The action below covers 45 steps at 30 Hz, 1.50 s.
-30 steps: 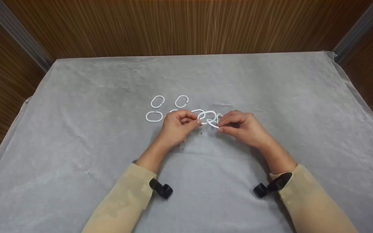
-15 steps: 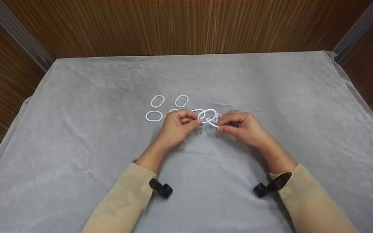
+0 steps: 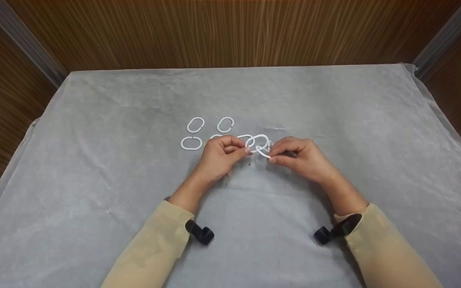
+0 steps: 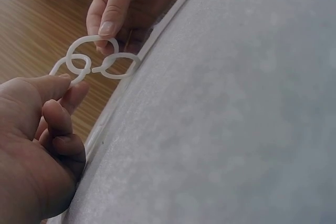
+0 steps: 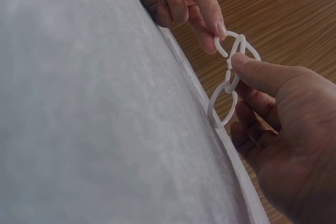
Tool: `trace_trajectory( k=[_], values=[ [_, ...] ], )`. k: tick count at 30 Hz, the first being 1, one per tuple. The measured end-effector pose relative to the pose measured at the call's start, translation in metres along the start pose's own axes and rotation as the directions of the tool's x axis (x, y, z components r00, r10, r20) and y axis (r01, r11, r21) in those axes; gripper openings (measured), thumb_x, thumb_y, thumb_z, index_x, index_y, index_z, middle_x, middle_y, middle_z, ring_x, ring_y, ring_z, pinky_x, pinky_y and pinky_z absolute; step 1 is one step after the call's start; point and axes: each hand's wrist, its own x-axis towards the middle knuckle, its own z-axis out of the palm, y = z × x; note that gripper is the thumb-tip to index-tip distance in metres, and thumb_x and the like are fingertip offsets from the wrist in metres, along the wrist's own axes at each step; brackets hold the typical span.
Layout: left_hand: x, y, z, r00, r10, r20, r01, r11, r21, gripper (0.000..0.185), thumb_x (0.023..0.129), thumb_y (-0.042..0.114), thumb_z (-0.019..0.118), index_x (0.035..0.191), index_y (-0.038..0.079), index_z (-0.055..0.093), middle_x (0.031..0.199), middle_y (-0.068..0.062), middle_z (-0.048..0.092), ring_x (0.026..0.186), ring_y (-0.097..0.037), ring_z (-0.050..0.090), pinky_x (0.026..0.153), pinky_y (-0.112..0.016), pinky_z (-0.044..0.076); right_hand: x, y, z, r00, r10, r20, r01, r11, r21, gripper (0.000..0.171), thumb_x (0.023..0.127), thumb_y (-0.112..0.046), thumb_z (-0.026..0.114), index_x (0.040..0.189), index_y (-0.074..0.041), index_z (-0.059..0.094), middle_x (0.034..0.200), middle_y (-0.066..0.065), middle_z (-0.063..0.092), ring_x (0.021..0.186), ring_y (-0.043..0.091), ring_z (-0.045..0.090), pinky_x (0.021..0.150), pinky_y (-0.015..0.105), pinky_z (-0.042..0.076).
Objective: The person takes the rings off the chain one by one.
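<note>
My left hand [image 3: 220, 158] pinches a white oval plastic chain link [image 3: 260, 135] between thumb and index finger. A second link [image 3: 263, 153], looped through the first, is pinched by my right hand [image 3: 306, 160]. From this second link hangs a third link [image 5: 211, 111], lowest in the right wrist view and partly behind my right fingers in the head view. Small gaps show in the links' sides. Both hands are close together over the cloth, with the joined links between them.
Loose white links lie left of my hands: one front left [image 3: 191, 149], one back left [image 3: 189, 125], one back right [image 3: 218, 125]. Another link [image 3: 245, 136] overlaps the held one, and one more is partly behind my left hand. Grey cloth [image 3: 134, 192] covers the table; wood-grain panels [image 3: 230, 32] surround it.
The link in my left hand has tilted up very slightly, and the right-hand link has shifted a touch with it. Both hands stay almost in place.
</note>
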Motion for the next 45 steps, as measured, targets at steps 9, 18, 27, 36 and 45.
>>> trace_trajectory(
  k=[9,18,27,36,45],
  values=[
    [0.0003,-0.0012,-0.0001,1.0,0.005,0.006,-0.005,1.0,-0.003,0.008,0.094,0.007,0.081,0.094,0.003,0.073,0.086,-0.02,0.077,0.04,-0.006,0.039,0.038,-0.021,0.034,0.0002,0.0001,-0.0002,1.0,0.007,0.008,-0.007,1.0,0.003,0.012,0.086,0.009,0.083,0.095,0.001,0.082,0.097,0.014,0.077,0.098,0.014,0.07,0.092,0.025,0.055],
    [-0.0001,-0.0001,-0.0007,1.0,0.009,0.012,-0.009,1.0,0.007,0.008,0.094,0.007,0.08,0.094,0.003,0.073,0.088,-0.02,0.078,0.041,-0.006,0.039,0.038,-0.021,0.034,0.0,0.0002,0.0004,1.0,0.007,0.015,-0.007,1.0,0.002,0.013,0.085,0.009,0.083,0.095,0.001,0.082,0.097,0.014,0.077,0.098,0.014,0.07,0.092,0.025,0.055],
    [0.0014,-0.0013,-0.0003,1.0,0.015,0.002,-0.015,1.0,0.018,0.009,0.093,0.007,0.081,0.094,0.002,0.074,0.085,-0.018,0.078,0.042,-0.004,0.04,0.039,-0.02,0.033,0.0008,-0.0026,0.0008,1.0,0.021,0.022,-0.021,1.0,-0.001,0.011,0.086,0.006,0.084,0.095,0.0,0.083,0.096,0.013,0.077,0.096,0.014,0.07,0.091,0.024,0.054],
    [0.0017,-0.0023,0.0002,1.0,0.012,-0.003,-0.012,1.0,0.019,0.009,0.093,0.007,0.081,0.093,0.002,0.073,0.085,-0.017,0.078,0.04,-0.004,0.039,0.037,-0.02,0.032,0.0005,-0.0035,0.0009,0.999,0.027,0.025,-0.027,1.0,0.0,0.012,0.086,0.007,0.084,0.095,0.0,0.083,0.096,0.013,0.077,0.096,0.014,0.07,0.089,0.024,0.055],
    [0.001,-0.0021,-0.0002,1.0,0.015,-0.003,-0.015,1.0,0.009,0.008,0.093,0.007,0.081,0.093,0.003,0.073,0.087,-0.019,0.078,0.041,-0.004,0.039,0.037,-0.02,0.032,0.0002,-0.0033,0.0015,0.999,0.046,0.025,-0.046,0.999,0.006,0.012,0.087,0.006,0.084,0.097,0.0,0.082,0.098,0.013,0.078,0.097,0.014,0.071,0.089,0.024,0.056]
  ],
)
